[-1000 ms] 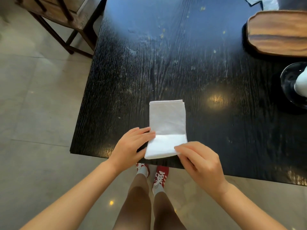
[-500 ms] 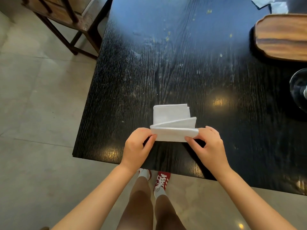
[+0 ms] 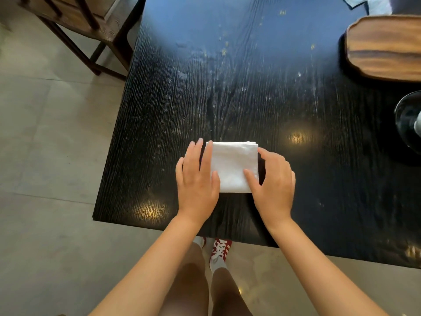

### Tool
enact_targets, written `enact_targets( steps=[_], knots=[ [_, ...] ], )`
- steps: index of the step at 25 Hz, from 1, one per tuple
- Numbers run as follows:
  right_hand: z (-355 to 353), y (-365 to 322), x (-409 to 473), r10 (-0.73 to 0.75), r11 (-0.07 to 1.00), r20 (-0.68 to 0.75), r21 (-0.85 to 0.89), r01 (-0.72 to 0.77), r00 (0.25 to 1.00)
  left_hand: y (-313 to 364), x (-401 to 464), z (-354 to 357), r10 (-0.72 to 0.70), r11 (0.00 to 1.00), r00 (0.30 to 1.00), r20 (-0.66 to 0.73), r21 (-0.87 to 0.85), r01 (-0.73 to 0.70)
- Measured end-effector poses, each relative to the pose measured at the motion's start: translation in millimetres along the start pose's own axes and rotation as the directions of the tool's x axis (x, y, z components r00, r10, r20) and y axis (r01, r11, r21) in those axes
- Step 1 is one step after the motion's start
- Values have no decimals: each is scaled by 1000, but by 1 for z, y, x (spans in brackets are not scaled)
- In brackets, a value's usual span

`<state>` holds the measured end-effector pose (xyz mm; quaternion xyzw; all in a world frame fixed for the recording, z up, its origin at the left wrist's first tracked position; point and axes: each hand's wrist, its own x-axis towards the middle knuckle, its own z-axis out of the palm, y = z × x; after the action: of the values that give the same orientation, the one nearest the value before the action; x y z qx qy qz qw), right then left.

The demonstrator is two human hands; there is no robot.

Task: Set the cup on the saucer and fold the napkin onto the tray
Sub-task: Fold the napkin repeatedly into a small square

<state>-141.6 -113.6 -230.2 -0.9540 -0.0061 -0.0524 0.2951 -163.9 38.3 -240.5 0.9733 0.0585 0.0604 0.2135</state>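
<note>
A white napkin [image 3: 232, 165] lies folded into a small square on the black table [image 3: 250, 87], near its front edge. My left hand [image 3: 197, 179] lies flat with spread fingers over the napkin's left side. My right hand [image 3: 272, 181] rests on its right side, thumb on top and fingers curled around the right edge. The wooden tray [image 3: 385, 46] sits at the far right of the table, bare where visible. A dark glassy saucer [image 3: 405, 119] shows at the right edge, with a sliver of the white cup [image 3: 418, 124] on it, mostly cut off.
A wooden chair [image 3: 75, 21] stands off the table's far left corner. Pale paper scraps [image 3: 373, 3] lie beyond the tray at the back right. The table's left edge drops to a tiled floor; my legs and red shoes are below the front edge.
Both hands lifted the napkin's near end and folded it away from me over the far half. The napkin is now a shorter square, and both hands press on it.
</note>
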Motion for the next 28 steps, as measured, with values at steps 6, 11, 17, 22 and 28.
enact_targets(
  steps=[6, 11, 17, 22, 28],
  knots=[
    [9, 7, 12, -336, 898, 202, -225, 377, 920, -10, 11, 16, 202, 963, 956, 212, 133, -233],
    [16, 13, 17, -313, 832, 429, -306, 463, 847, -12, 11, 19, 190, 953, 953, 237, 188, -237],
    [24, 14, 18, -310, 821, 431, -328, 467, 848, -12, 15, 19, 175, 953, 948, 266, 194, -231],
    [24, 13, 19, -306, 825, 426, -327, 461, 851, -11, 17, 18, 153, 955, 941, 303, 201, -220],
    [21, 10, 18, -281, 823, 426, -354, 445, 860, 6, 7, -6, -167, 978, 974, 153, -100, 183]
  ],
)
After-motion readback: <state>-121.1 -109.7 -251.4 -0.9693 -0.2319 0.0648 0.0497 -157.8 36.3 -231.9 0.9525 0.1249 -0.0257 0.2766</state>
